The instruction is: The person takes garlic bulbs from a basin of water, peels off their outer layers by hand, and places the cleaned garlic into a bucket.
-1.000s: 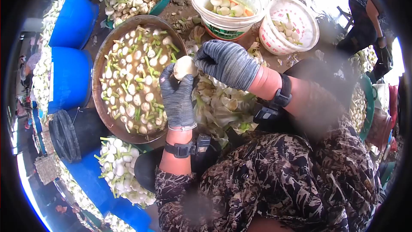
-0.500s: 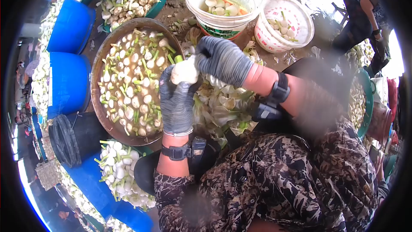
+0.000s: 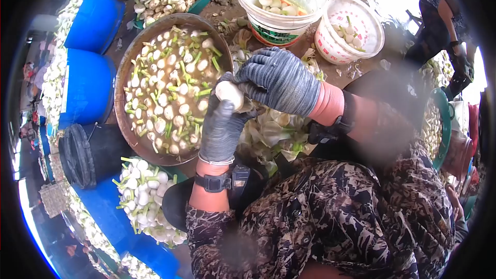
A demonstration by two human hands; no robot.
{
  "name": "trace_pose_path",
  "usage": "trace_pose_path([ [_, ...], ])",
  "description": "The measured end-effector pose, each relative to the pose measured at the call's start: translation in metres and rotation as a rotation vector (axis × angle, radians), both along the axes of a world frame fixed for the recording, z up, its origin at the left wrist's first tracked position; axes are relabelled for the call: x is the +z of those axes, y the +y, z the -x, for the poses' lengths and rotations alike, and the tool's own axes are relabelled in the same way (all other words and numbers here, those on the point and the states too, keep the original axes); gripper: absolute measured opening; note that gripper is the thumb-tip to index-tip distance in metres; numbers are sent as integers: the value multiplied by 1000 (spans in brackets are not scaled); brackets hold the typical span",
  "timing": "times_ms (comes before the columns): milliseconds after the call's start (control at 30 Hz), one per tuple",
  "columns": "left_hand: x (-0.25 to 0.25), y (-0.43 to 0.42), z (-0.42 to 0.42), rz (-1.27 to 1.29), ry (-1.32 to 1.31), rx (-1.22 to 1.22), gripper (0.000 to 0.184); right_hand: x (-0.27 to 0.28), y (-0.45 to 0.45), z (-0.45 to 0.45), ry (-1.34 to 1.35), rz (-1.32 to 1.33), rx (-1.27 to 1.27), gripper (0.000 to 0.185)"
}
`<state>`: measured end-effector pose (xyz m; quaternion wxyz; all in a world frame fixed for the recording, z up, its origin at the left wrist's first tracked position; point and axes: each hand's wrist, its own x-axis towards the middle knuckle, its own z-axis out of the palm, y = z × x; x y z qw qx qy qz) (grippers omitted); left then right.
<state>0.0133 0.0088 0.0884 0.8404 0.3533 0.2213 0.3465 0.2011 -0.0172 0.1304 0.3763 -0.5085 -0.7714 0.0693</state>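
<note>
A pale garlic bulb (image 3: 229,95) sits in my left hand (image 3: 221,132), whose grey-gloved fingers and thumb are closed around it. My right hand (image 3: 281,81), in a matching glove, has its fingers curled against the bulb's right side; their tips are partly hidden. Just left of the hands stands a wide round basin (image 3: 122,98) of murky water, crowded with floating garlic bulbs (image 3: 166,112) on short green stems. Beneath the hands lies a heap of loose garlic skins (image 3: 271,133).
A white bucket (image 3: 249,8) and a smaller white tub (image 3: 324,46) hold a few bulbs beyond my hands. Trimmed garlic (image 3: 142,196) is piled lower left, near a black bucket (image 3: 77,155) and blue tubs (image 3: 90,90). Another person (image 3: 431,31) is at upper right.
The bulb has turned in my left hand, and its green stem no longer shows. My right hand has shifted slightly right and down, its back now facing up. The whole view has shifted slightly.
</note>
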Motion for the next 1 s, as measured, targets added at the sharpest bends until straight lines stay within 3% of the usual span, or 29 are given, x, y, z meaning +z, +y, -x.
trace_pose_path([
  [67,2,-3,4,-2,75,28,70,-3,0,5,-12,-51,3,15],
  [167,9,-5,12,-300,375,-29,68,-7,-3,9,1,193,-47,11],
  [200,13,-6,15,-296,378,-27,68,-9,-3,12,2,196,-44,11],
  [267,17,-8,22,-609,568,-109,70,-14,-2,17,401,534,-54,10],
  [333,9,-8,23,-613,516,-99,71,-29,3,16,424,599,-21,21],
  [433,8,-6,26,-409,403,-107,72,-18,-1,25,194,244,-82,16],
  [467,9,-5,25,-315,391,-122,71,-15,-1,26,191,247,-75,16],
  [533,14,-9,23,-620,712,-48,64,-12,1,25,72,247,-65,14],
  [567,11,-8,23,-870,749,31,58,-9,1,27,96,377,-93,11],
  [667,9,-3,23,-967,735,115,59,-20,7,26,226,543,-28,11],
  [733,12,-3,25,-957,734,93,63,-23,10,19,248,622,-7,13],
  [800,15,0,26,-689,583,1,67,-30,13,7,62,439,206,14],
  [833,14,1,27,-581,500,-18,70,-26,11,4,151,527,214,17],
  [867,12,2,26,-583,499,-19,70,-25,9,2,151,526,212,17],
  [933,11,3,23,-593,517,-39,72,-19,5,0,466,703,199,22],
  [967,17,3,21,-727,616,-84,73,-9,3,0,288,721,142,25],
  [1000,15,3,18,-727,615,-80,73,-9,2,0,286,721,145,25],
])
